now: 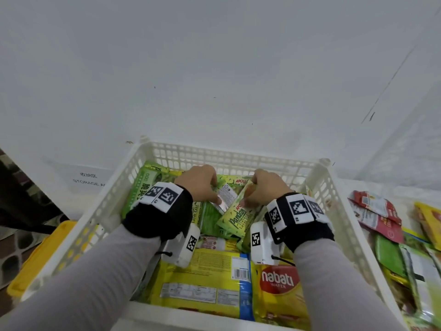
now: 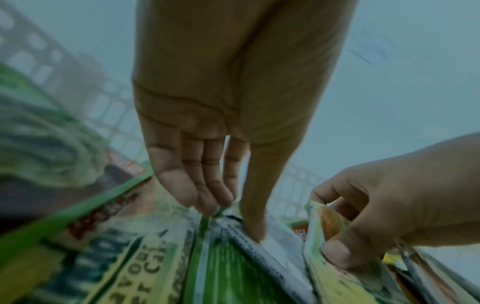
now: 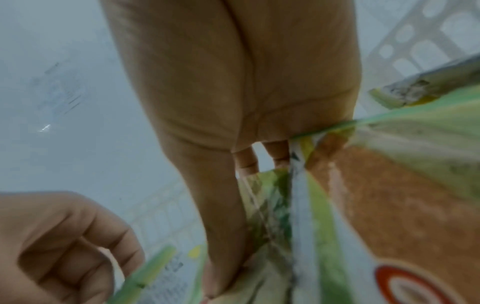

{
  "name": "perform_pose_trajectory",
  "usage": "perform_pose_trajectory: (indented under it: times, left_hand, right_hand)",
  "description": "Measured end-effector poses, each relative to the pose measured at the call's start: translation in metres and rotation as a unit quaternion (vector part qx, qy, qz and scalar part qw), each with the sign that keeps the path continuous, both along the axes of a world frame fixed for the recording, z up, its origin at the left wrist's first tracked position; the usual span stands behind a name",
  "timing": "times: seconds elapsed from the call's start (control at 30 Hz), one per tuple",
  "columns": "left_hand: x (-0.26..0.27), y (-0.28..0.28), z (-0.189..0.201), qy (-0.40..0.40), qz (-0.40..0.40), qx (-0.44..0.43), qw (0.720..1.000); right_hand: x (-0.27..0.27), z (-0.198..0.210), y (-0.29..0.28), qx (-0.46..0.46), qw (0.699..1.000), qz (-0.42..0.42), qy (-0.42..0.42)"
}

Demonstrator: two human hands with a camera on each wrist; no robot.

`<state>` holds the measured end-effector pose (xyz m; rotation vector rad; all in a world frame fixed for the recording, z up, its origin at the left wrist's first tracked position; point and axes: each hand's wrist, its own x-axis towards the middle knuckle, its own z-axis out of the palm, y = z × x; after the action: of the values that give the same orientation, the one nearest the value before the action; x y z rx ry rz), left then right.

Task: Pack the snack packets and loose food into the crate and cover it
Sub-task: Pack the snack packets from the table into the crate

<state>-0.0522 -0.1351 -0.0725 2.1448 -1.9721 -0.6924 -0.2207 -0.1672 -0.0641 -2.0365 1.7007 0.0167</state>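
- Against the pale wall, on a white surface, sits a white perforated plastic crate [image 1: 335, 201], with both hands reaching into its far half.
- The left hand [image 1: 199, 181] curls its fingers and thumb round a silvery-backed green snack packet [image 1: 225, 198], pinching it near the middle of the crate; the left wrist view shows the fingertips [image 2: 207, 203] and thumb pressed on the packet's white printed back.
- The right hand [image 1: 265, 187] grips a yellow-green Pandan layer cake packet [image 1: 238, 217] tilted on edge, just right of the left hand's packet and touching it; the thumb lies along the packet's front.
- More green packets lie beneath and behind the two held ones, and a tall green bag with Chinese lettering [image 1: 139, 189] leans at the crate's left wall.
- Nearest the camera in the crate, a large yellow packet with a barcode [image 1: 202, 278] lies flat, with a yellow Nabati wafer packet [image 1: 279, 285] just beside it on the right.
- Right of the crate, a loose heap of red, green and yellow snack packets [image 1: 391, 237] lies on the surface.
- Left of the crate lies a flat yellow plastic piece [image 1: 40, 259], partly under the crate's left wall.
- A white paper sign reading STORAGE [image 1: 87, 179] lies at far left.
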Motion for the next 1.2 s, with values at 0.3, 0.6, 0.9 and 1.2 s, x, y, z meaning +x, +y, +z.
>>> perform_pose_trajectory:
  times: [0.3, 0.6, 0.9, 1.2]
  left_hand:
    - [0.012, -0.003, 0.002, 0.084, 0.008, -0.016, 0.996]
    - [0.034, -0.001, 0.024, 0.259, 0.073, -0.182, 0.946]
    - [0.026, 0.004, 0.010, -0.088, -0.063, -0.125, 0.986]
    - [0.016, 0.008, -0.005, -0.172, -0.174, 0.118, 0.962]
  right_hand:
    - [0.001, 0.006, -0.006, -0.077, 0.992, -0.004, -0.101]
    - [0.019, 0.014, 0.004, -0.010, 0.971, 0.117, -0.208]
    - [0.025, 0.027, 0.024, -0.086, 0.976, 0.197, -0.026]
    - [0.045, 0.004, 0.040, 0.072, 0.927, 0.335, 0.151]
